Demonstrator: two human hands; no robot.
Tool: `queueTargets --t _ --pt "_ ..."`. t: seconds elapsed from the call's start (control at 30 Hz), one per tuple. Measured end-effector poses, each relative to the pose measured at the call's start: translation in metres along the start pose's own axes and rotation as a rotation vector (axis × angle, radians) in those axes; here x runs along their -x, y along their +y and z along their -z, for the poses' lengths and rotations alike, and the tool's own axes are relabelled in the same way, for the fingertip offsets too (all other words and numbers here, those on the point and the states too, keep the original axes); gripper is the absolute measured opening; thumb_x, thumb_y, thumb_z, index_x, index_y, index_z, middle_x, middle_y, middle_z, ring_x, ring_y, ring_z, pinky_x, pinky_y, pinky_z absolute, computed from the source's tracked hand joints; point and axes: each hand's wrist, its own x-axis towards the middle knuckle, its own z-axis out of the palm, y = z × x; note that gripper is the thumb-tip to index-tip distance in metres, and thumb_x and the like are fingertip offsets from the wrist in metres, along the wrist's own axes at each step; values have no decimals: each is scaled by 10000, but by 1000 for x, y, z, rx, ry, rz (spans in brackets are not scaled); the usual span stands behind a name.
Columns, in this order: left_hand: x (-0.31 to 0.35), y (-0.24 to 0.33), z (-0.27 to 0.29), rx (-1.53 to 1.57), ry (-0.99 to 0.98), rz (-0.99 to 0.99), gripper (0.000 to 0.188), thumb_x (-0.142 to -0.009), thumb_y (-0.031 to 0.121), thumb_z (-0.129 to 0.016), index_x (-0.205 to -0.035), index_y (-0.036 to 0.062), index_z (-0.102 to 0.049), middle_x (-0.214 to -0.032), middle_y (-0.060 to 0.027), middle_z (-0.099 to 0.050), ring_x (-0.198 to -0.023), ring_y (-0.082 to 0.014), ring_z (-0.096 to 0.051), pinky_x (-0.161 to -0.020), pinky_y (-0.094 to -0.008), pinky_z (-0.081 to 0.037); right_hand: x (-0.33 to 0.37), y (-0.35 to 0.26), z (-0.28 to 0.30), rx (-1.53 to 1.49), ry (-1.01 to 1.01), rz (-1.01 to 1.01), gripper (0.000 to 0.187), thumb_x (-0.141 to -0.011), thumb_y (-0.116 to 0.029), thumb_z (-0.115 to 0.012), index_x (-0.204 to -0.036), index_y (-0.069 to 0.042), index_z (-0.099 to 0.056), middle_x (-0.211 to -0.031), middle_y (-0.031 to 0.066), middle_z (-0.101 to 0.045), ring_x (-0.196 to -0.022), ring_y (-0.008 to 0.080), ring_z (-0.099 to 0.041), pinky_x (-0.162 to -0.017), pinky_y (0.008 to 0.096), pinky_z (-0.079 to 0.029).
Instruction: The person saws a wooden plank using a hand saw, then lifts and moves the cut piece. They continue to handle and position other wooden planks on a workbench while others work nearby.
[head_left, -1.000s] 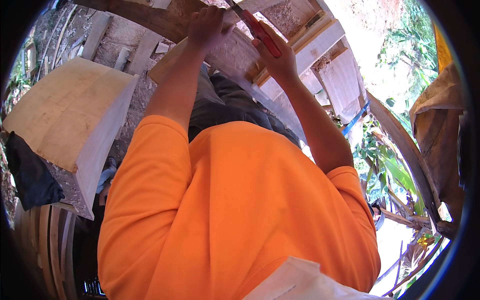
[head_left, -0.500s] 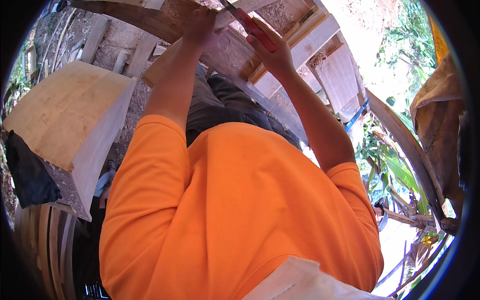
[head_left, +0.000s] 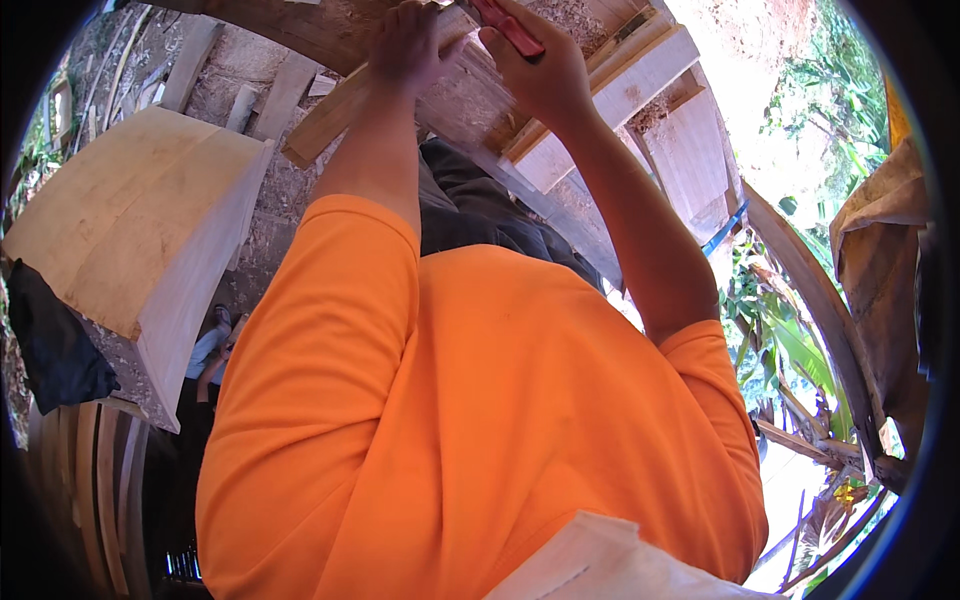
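In my right hand (head_left: 548,70), closed round its grip, is a red-handled tool (head_left: 512,27) with a metal blade; the blade's far end runs out at the top edge, so its exact kind does not show. My left hand (head_left: 405,45) lies over a wooden strip (head_left: 325,125) and holds it, its fingers slightly blurred. The strip slants from near my left forearm up toward the tool. Beneath both hands is a wooden work surface (head_left: 470,105) with pale edges.
To the right is a wooden frame (head_left: 640,80) with shavings in its gaps. A large pale wooden box (head_left: 130,210) stands at left, a dark cloth (head_left: 55,340) hanging on its corner. Someone's arm (head_left: 213,365) shows behind it. Brown cloth (head_left: 880,230) hangs far right.
Both hands have shifted slightly up in the picture, the left also rightward, and the red-handled tool has moved up, showing less blade. My left arm is straighter.
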Motion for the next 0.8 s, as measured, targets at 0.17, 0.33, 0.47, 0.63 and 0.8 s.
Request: queueTargets --t 0.17,0.33,0.47,0.63,0.8 --pt "4 -7 -5 -35 -30 14 577 -787 473 -754 -1173 95 -552 -1086 -169 -554 -1009 -360 -566 -807 -514 -454 -17 -6 2 131 -126 -47 444 -928 -182 -742 -1339 -48 -640 -1042 139 -759 -970 181 -718 -869 324 -546" --pt "5 -11 -11 -67 -89 -25 523 -851 535 -704 -1103 98 -567 -1091 -132 -593 -1029 -357 -592 -839 -524 -463 31 8 6 109 -106 -113 520 -904 -179 -752 -1398 -126 -602 -1009 184 -741 -920 325 -739 -805 373 -558" --pt "7 -12 -15 -84 -126 -13 539 -868 591 -673 -1090 114 -557 -1112 -136 -587 -1016 -350 -594 -840 -504 -448 54 10 14 131 -142 -225 529 -925 -158 -723 -1428 -102 -571 -1094 204 -734 -988 319 -742 -842 350 -557" --pt "13 -16 -18 -45 -8 -11 500 -859 554 -699 -1046 115 -548 -1094 -112 -581 -1008 -343 -590 -831 -509 -453 92 -45 53 108 -142 -220 505 -996 -171 -676 -1457 -20 -534 -1198 169 -718 -1063 185 -684 -941 308 -508" --pt "9 -19 -29 -9 53 -60 504 -893 560 -670 -1097 114 -556 -1075 -103 -587 -991 -339 -593 -831 -496 -453 79 -113 100 197 -248 -377 512 -952 -74 -681 -1436 -9 -529 -1255 194 -696 -1153 264 -692 -967 341 -508"
